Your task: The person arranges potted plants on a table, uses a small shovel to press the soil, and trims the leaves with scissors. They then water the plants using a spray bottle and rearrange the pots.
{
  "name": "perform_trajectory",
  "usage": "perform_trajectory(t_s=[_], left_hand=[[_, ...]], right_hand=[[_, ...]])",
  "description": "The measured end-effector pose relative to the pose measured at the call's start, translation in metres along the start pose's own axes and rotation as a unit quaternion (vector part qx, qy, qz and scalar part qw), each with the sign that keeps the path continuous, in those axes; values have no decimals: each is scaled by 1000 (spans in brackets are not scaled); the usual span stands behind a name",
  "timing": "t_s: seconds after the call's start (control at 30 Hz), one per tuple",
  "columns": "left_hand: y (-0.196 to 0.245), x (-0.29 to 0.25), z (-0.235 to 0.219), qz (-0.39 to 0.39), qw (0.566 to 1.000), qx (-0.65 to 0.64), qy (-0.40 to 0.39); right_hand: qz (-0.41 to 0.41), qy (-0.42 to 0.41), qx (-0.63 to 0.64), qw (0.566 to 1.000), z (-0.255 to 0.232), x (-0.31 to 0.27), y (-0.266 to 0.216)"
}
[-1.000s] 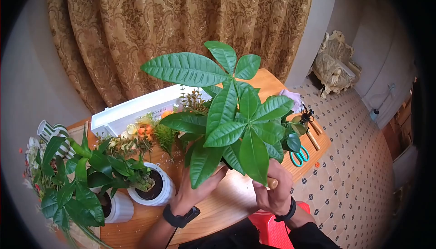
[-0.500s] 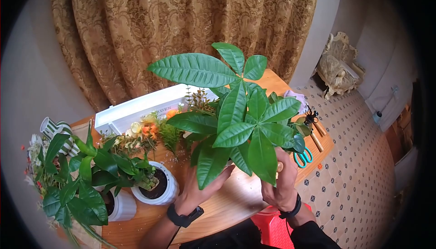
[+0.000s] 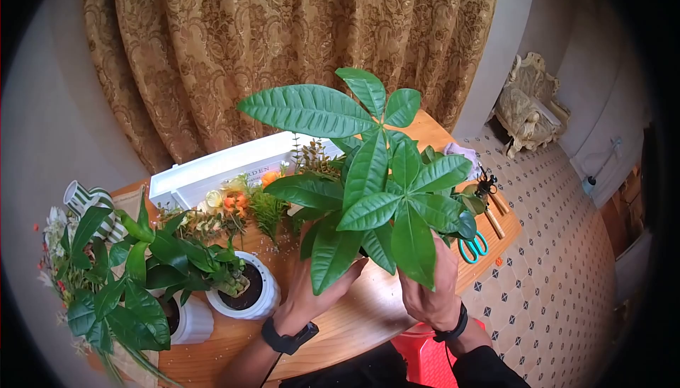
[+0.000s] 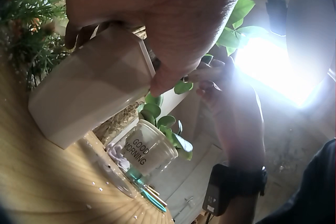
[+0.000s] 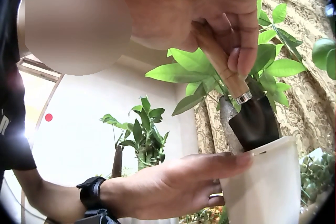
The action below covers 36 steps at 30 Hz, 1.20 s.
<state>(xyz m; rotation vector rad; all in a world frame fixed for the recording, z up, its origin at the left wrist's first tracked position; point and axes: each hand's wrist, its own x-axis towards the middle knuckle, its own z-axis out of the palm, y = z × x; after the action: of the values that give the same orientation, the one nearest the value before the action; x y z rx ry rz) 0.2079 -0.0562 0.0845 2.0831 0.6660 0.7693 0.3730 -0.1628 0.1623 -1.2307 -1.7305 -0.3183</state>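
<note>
My left hand (image 3: 315,290) holds a white, angular plant pot (image 4: 94,85) round its upper part, thumb at the rim in the right wrist view. A potted plant with broad green leaves (image 3: 368,165) rises from the pot and hides most of it in the head view. My right hand (image 3: 433,289) grips the wooden handle of a small trowel (image 5: 223,61) from above. The trowel's black blade (image 5: 255,125) points down inside the pot's rim, beside the plant's stem (image 5: 228,113).
Two white pots with plants (image 3: 248,296) stand at the left, near a striped vase (image 3: 92,207). Behind lie a white planter box (image 3: 212,172) and flowers (image 3: 230,200). Teal scissors (image 3: 473,246) and wooden-handled tools (image 3: 494,221) lie right. A red stool (image 3: 425,360) stands below the table's edge.
The head view has swung slightly, shifting the scene right. My right hand has turned, and the trowel handle's end that showed beside it is now hidden. The left hand keeps its hold on the pot.
</note>
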Motion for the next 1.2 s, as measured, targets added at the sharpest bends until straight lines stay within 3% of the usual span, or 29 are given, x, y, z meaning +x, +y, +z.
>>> perform_trajectory(t_s=[0.2, 0.37, 0.67, 0.9, 0.97, 1.03, 1.1, 1.17, 1.2], left_hand=[[0, -1, 0, 3, 1000, -7, 9], [-5, -1, 3, 30, 999, 16, 23], [-2, 1, 2, -10, 1000, -28, 9], [6, 2, -1, 25, 999, -5, 34], [5, 2, -2, 23, 999, 0, 36], [-1, 0, -1, 105, 984, 128, 64], [4, 1, -1, 101, 985, 119, 73], [9, 1, -2, 96, 986, 111, 82], [12, 1, -4, 90, 986, 108, 87]], right_hand=[[-3, -15, -3, 1000, -1, -2, 0], [17, 18, 19, 999, -3, 0, -3], [1, 1, 4, 1000, 0, -1, 1], [27, 13, 44, 999, -4, -9, -2], [-8, 74, 84, 994, -8, -16, -1], [-1, 94, 82, 992, -16, -26, -2], [-8, 170, 82, 982, -26, -38, -3], [16, 188, 70, 980, -33, -49, -6], [71, 184, 79, 977, -36, -51, -9]])
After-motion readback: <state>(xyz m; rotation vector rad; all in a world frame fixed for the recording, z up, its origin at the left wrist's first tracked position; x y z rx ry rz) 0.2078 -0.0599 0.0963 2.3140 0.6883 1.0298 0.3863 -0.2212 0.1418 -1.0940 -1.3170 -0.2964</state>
